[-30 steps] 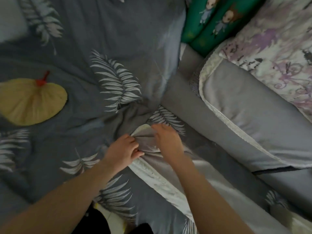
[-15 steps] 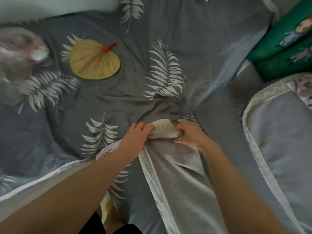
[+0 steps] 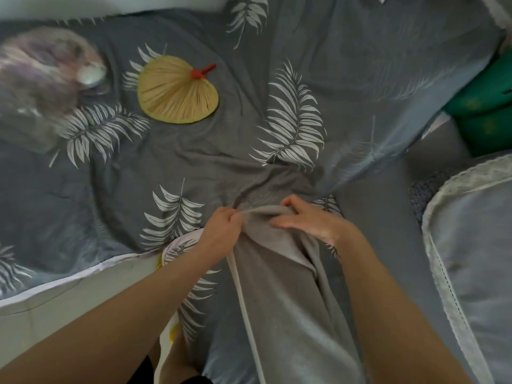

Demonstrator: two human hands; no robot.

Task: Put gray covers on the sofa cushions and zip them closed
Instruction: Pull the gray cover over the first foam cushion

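Gray cover [image 3: 279, 286] draped lengthwise over a long cushion, running from bottom of frame up to centre, top edge bunched right between both hands. White piping [image 3: 245, 295] along cover's left side. Left hand [image 3: 221, 231] at cover's upper left corner, grip closed, fingers curled and pinching the bunched edge. Right hand [image 3: 307, 220] on cover's upper right, thumb hooked over the top fold, other fingers lying fairly flat across the fabric; grip clamped on the cover edge. Hands close together, edge stretched between them, cover body trailing down toward the viewer beneath both forearms. Cushion itself fully hidden under cover at this end; zipper not visible.

Underneath and around: bed sheet [image 3: 194, 167], dark gray with white leaf print, wrinkled and pulled toward the hands. Straw fan [image 3: 177, 92], yellow, heart-shaped, red handle, flat on sheet, well apart from hands, upper left. Blurred floral pillow [image 3: 44, 76] at far left edge. Second cushion [image 3: 471, 259], gray with lace trim, at right, near the right forearm but not touching. Green pillow [image 3: 484, 106] at upper right edge. Pale floor strip [image 3: 55, 314] at lower left below the sheet hem.
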